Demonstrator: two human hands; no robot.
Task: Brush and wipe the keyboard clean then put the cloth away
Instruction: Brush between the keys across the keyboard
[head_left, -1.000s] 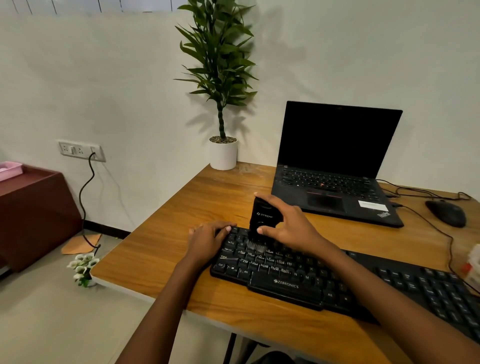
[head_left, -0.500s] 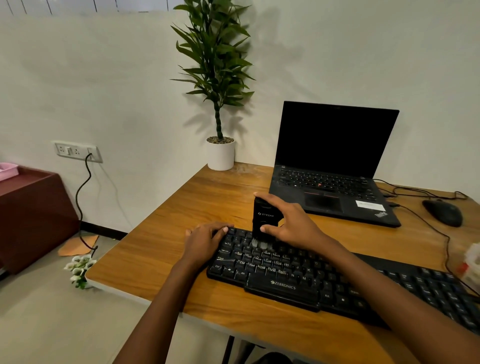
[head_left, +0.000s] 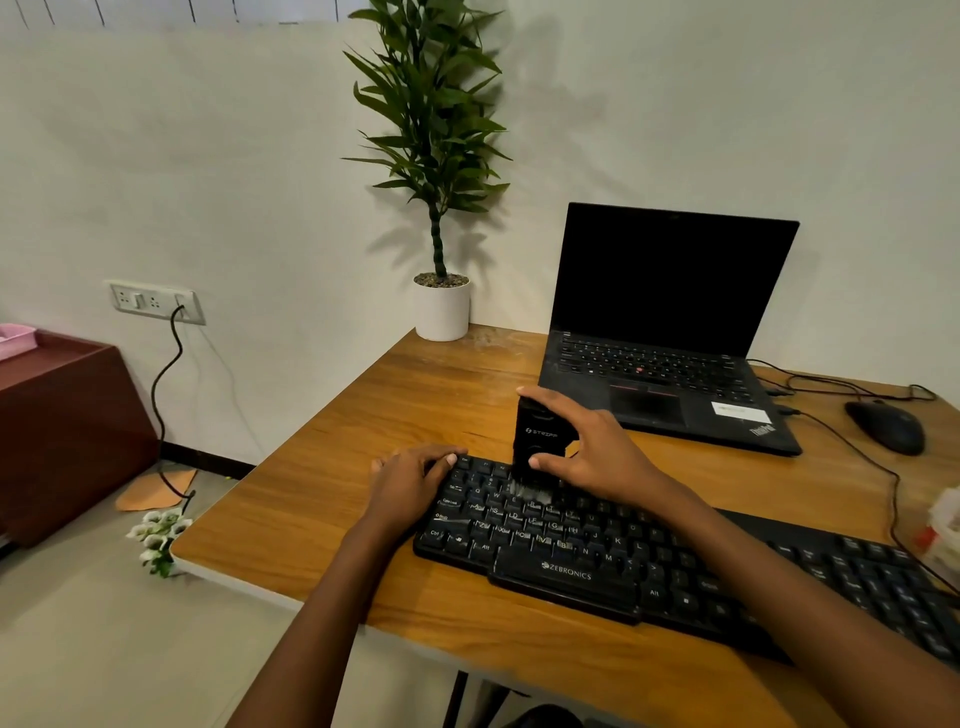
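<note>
The right hand (head_left: 587, 452) is clamped on a black, block-shaped keyboard brush (head_left: 540, 434). The thumb is on the face toward the person and the fingers wrap over the top and far side. Directly below that grip, the pale bristles (head_left: 527, 491) stand on the upper letter rows of the black Zebronics keyboard (head_left: 571, 543), toward its left end. Left of the grip, the left hand (head_left: 410, 478) holds nothing. Its relaxed fingers lie on the keyboard's far-left corner and seem to pin the board to the wooden desk (head_left: 337, 499).

This looks like the brushing pass, early in the task. Only the left part of the board is under the bristles, and the long stretch right of the grip, out to the number pad, is yet to be covered.

To do it well, I judge the brush should be held upright so the bristle tips, not the housing, reach between the keycaps. Strokes should run along each row, lightly enough not to jam keys down. They should carry the dust one way, off the near edge rather than toward the laptop (head_left: 665, 312) beyond the grip.

The left hand's bracing matters, since a light keyboard slides under a sideways stroke. That hand will have to shift once the brush reaches the keys beneath it.

No cloth can be picked out. Something pale sits at the right edge of the view, too cut off to identify.
</note>
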